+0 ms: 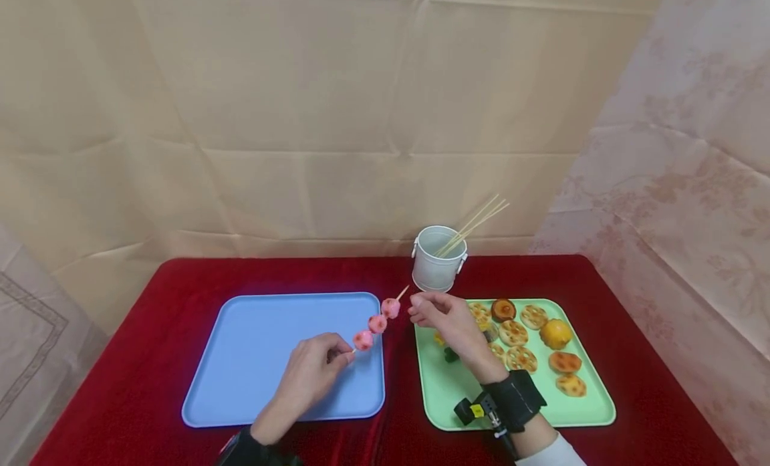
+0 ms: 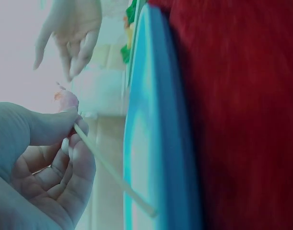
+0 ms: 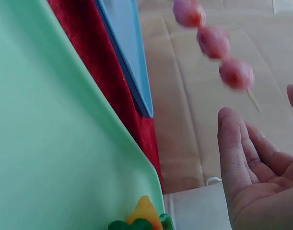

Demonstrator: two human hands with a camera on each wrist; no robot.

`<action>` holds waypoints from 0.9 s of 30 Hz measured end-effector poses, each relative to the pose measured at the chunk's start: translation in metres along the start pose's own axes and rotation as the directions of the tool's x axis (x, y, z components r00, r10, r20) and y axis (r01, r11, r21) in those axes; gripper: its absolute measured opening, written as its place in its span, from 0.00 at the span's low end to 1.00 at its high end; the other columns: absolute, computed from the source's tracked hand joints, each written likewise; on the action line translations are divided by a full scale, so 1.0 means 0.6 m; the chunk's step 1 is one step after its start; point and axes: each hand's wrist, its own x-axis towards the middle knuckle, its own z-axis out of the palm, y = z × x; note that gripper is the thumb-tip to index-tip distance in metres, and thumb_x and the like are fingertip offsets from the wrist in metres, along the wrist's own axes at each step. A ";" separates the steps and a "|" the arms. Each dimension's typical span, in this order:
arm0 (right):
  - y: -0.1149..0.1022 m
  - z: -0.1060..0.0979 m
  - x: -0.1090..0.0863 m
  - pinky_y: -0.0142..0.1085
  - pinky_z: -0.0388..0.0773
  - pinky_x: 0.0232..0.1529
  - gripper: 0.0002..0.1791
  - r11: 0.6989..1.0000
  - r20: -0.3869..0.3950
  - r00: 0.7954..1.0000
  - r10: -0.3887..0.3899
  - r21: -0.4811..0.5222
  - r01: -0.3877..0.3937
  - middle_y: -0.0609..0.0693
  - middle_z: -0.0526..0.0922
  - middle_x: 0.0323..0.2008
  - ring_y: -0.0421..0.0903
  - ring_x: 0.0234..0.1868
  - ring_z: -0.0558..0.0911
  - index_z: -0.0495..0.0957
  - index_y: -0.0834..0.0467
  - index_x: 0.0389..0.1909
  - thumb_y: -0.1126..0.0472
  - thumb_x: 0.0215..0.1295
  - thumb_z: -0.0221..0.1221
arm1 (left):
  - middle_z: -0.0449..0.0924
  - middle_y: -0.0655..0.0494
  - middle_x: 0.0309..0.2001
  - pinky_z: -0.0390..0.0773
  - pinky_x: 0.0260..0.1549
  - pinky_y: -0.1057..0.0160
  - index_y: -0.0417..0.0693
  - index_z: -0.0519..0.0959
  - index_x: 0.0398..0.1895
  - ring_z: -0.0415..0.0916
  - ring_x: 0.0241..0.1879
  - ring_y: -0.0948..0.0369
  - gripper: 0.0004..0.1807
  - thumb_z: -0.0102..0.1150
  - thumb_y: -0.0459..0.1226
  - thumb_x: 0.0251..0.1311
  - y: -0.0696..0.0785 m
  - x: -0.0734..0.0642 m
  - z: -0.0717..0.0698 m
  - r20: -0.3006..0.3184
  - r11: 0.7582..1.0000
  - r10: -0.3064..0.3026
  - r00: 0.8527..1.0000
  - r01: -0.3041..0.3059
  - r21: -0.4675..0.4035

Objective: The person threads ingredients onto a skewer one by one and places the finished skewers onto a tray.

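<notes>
Between finger and thumb, my left hand [image 1: 314, 367] pinches the lower end of a wooden skewer [image 2: 112, 173] above the blue tray's right side. Threaded on it are three pink balls with browned spots [image 1: 377, 324], and the skewer's bare tip slants up to the right. My right hand [image 1: 448, 322] is held just right of that tip, apart from it, over the green tray's left edge. In the right wrist view its fingers [image 3: 230, 139] are loosely bent with a gap to the thumb, and nothing lies between them.
A blue tray [image 1: 259, 359] lies at left on the red cloth [image 1: 138, 386]. The green tray [image 1: 442, 402] at right bears several toy food pieces, among them lotus slices [image 1: 521, 359] and a yellow ball [image 1: 556, 333]. Behind stands a white bucket [image 1: 434, 269] with several skewers [image 1: 478, 222].
</notes>
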 end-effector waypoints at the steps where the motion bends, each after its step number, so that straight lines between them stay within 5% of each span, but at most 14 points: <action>1: 0.000 -0.001 0.000 0.44 0.84 0.50 0.27 1.000 -0.007 1.000 0.002 -0.004 -0.002 0.56 0.88 0.44 0.55 0.46 0.88 0.81 0.65 0.57 0.46 0.73 0.62 | 0.79 0.67 0.24 0.70 0.28 0.65 0.52 0.85 0.27 0.69 0.25 0.68 0.08 0.74 0.31 0.58 -0.003 -0.001 -0.009 -0.006 1.000 -0.021 1.000 0.021 0.008; 9: -0.004 -0.010 -0.001 0.49 0.81 0.56 0.29 1.000 -0.020 1.000 0.021 -0.009 -0.021 0.58 0.87 0.47 0.57 0.50 0.86 0.81 0.64 0.58 0.43 0.73 0.61 | 0.80 0.61 0.23 0.69 0.26 0.62 0.47 0.86 0.29 0.70 0.25 0.63 0.05 0.75 0.33 0.57 -0.046 -0.010 -0.094 -0.067 0.978 -0.172 0.983 0.178 0.107; 16: -0.001 -0.001 0.000 0.47 0.82 0.55 0.27 1.000 0.004 1.000 0.012 0.002 -0.012 0.58 0.86 0.48 0.57 0.51 0.86 0.80 0.65 0.59 0.46 0.76 0.59 | 0.82 0.58 0.23 0.68 0.24 0.61 0.43 0.87 0.29 0.70 0.24 0.61 0.04 0.74 0.34 0.56 -0.107 -0.039 -0.158 -0.092 0.933 -0.278 0.956 0.292 0.211; 22: 0.003 0.003 0.001 0.45 0.82 0.55 0.26 1.000 0.025 1.000 0.014 0.009 -0.015 0.57 0.86 0.49 0.54 0.50 0.86 0.79 0.65 0.59 0.46 0.76 0.59 | 0.83 0.54 0.24 0.69 0.23 0.60 0.35 0.87 0.34 0.71 0.24 0.57 0.06 0.73 0.31 0.56 -0.145 -0.049 -0.190 -0.057 0.886 -0.385 0.921 0.386 0.255; 27: 0.002 -0.002 0.002 0.45 0.82 0.55 0.25 1.000 0.005 1.000 0.012 -0.002 -0.012 0.56 0.86 0.48 0.54 0.50 0.86 0.80 0.64 0.59 0.47 0.76 0.59 | 0.83 0.52 0.23 0.70 0.22 0.60 0.34 0.87 0.33 0.71 0.24 0.57 0.06 0.72 0.30 0.56 -0.162 -0.045 -0.198 -0.035 0.881 -0.392 0.919 0.386 0.274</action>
